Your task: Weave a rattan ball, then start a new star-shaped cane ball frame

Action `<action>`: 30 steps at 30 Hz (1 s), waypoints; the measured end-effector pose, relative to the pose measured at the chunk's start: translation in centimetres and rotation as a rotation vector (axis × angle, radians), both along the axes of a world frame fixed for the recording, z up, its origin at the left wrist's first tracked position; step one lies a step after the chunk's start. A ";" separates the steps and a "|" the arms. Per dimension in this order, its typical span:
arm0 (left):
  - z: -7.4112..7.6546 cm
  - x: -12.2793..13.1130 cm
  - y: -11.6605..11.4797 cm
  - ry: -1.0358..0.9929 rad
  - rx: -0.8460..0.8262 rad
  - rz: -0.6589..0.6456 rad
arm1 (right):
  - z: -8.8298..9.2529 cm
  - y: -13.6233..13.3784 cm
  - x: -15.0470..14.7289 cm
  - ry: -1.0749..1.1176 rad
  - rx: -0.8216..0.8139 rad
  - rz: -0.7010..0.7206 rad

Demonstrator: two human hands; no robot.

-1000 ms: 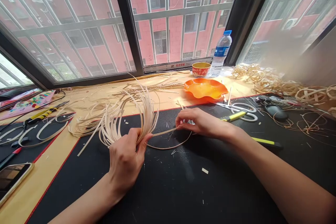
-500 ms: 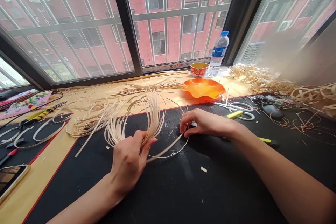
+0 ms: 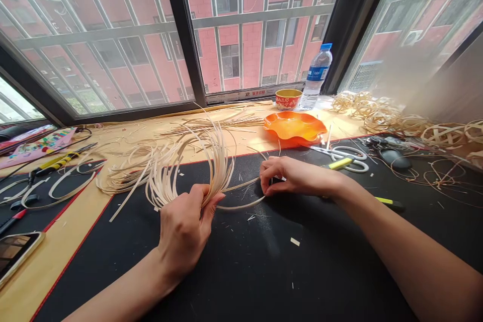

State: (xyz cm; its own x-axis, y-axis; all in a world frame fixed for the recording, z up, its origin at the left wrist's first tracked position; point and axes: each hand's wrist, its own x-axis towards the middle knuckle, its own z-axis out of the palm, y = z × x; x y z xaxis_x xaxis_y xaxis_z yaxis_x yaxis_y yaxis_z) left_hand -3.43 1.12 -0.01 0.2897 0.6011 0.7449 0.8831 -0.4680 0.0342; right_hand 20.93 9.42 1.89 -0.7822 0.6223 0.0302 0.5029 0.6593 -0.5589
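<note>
My left hand [image 3: 186, 224] is closed around the lower end of a looped bundle of thin pale bamboo strips [image 3: 221, 168], which fans upward above the black mat [image 3: 241, 271]. To its right, my right hand [image 3: 281, 176] pinches a few loose strips [image 3: 241, 206] that run across from the bundle; its fingertips rest close to the mat. Short ends of strip poke up behind the right fingers. Another coil of strips [image 3: 128, 168] lies left of the bundle.
Beyond my right hand are an orange wavy dish [image 3: 294, 128], scissors [image 3: 347, 153], a red tin [image 3: 288, 99] and a water bottle [image 3: 316, 78]. Woven balls [image 3: 411, 125] line the right side. At left lie pliers [image 3: 62, 158] and a phone [image 3: 18, 254]. Offcuts dot the mat.
The strips between my hands have drawn up into a tighter, flatter curve, and the wide loop near the right hand is gone. Both hands keep their grip; the view has shifted slightly.
</note>
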 end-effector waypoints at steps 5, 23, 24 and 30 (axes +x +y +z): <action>-0.1 -0.1 -0.1 -0.023 -0.002 -0.011 | -0.4 -0.2 -0.7 0.142 -0.057 -0.128; 0.0 -0.1 0.1 0.009 -0.029 -0.173 | -0.2 -0.7 -0.8 0.130 0.064 -0.021; 0.1 -0.1 0.1 0.007 -0.047 -0.204 | -0.2 -0.7 -0.8 0.114 0.072 -0.016; -0.1 -0.4 0.5 -0.068 -0.161 -0.284 | 0.2 -1.0 -1.0 0.134 -0.073 -0.033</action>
